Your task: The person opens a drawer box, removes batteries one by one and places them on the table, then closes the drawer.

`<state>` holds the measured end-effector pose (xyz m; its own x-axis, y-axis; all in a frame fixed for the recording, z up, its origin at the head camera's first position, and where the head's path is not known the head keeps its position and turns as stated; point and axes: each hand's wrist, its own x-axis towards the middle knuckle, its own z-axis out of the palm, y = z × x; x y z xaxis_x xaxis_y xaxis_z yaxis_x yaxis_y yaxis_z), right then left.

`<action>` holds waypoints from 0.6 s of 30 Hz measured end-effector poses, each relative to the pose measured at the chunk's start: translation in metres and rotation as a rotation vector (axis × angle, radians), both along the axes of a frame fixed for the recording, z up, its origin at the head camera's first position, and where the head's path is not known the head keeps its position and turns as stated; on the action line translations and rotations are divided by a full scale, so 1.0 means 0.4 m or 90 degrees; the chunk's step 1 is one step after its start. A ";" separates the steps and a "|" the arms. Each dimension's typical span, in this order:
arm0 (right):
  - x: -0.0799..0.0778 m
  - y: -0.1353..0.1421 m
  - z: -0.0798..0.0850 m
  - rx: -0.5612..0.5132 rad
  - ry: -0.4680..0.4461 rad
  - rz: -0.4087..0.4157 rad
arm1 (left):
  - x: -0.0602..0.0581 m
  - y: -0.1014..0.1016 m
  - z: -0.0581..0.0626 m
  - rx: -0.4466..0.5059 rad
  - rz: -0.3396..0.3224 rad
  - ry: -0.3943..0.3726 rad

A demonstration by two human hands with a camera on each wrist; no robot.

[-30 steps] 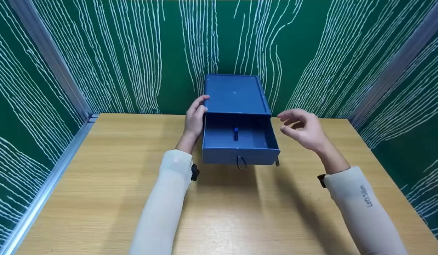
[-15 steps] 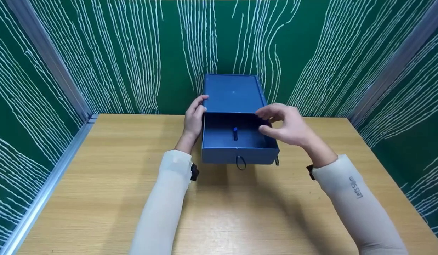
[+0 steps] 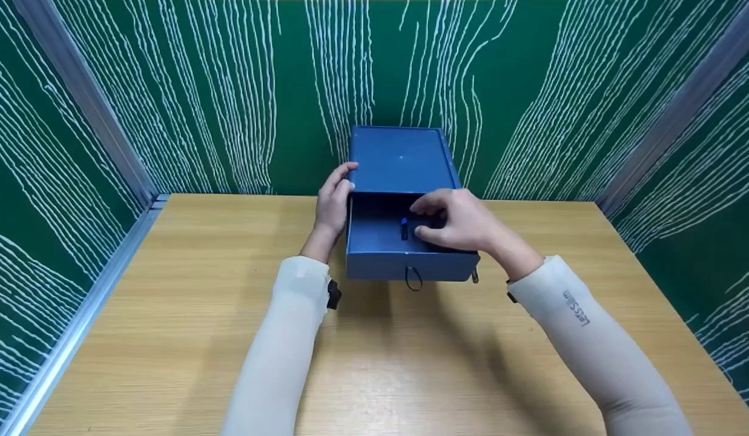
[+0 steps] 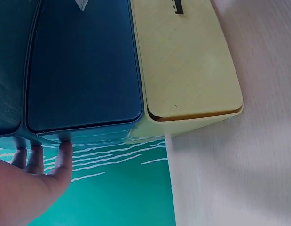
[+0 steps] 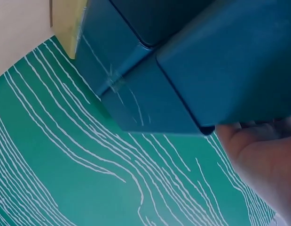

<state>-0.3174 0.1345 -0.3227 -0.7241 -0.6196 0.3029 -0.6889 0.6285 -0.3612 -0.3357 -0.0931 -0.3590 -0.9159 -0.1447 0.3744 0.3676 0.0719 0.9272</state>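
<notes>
A blue drawer cabinet point(image 3: 401, 154) stands against the back wall, its top drawer point(image 3: 374, 266) pulled out. Inside that drawer lies a small stick-like item point(image 3: 404, 229), blue at one end and dark at the other. My left hand point(image 3: 333, 206) rests against the cabinet's left side, and in the left wrist view its straight fingertips point(image 4: 65, 150) press on the side wall. My right hand point(image 3: 462, 221) is over the drawer, thumb and fingers parted just right of the item and holding nothing. In the right wrist view the drawer wall hides most of its fingers.
Below the blue drawers is a yellow drawer point(image 4: 192, 61) on the wooden table point(image 3: 229, 339). A dark loop handle point(image 3: 413, 278) hangs from the drawer front. Green walls with white lines point(image 3: 217, 91) enclose the back and sides.
My right hand has moved left from beside the cabinet, over the drawer's right edge, to beside the small item. The left hand, cabinet and item have stayed in place.
</notes>
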 end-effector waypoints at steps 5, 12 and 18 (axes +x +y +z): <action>-0.005 -0.015 -0.009 0.055 0.012 -0.027 | 0.001 -0.001 0.000 0.003 -0.001 -0.001; -0.017 -0.031 -0.019 0.146 0.041 -0.059 | -0.002 -0.001 0.000 -0.005 0.002 -0.005; -0.029 -0.046 -0.024 0.218 0.051 -0.088 | -0.002 0.002 0.000 -0.006 0.007 -0.001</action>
<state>-0.3290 0.1162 -0.3322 -0.7902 -0.5930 0.1546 -0.6069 0.7923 -0.0629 -0.3364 -0.0924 -0.3588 -0.9151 -0.1514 0.3738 0.3648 0.0844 0.9272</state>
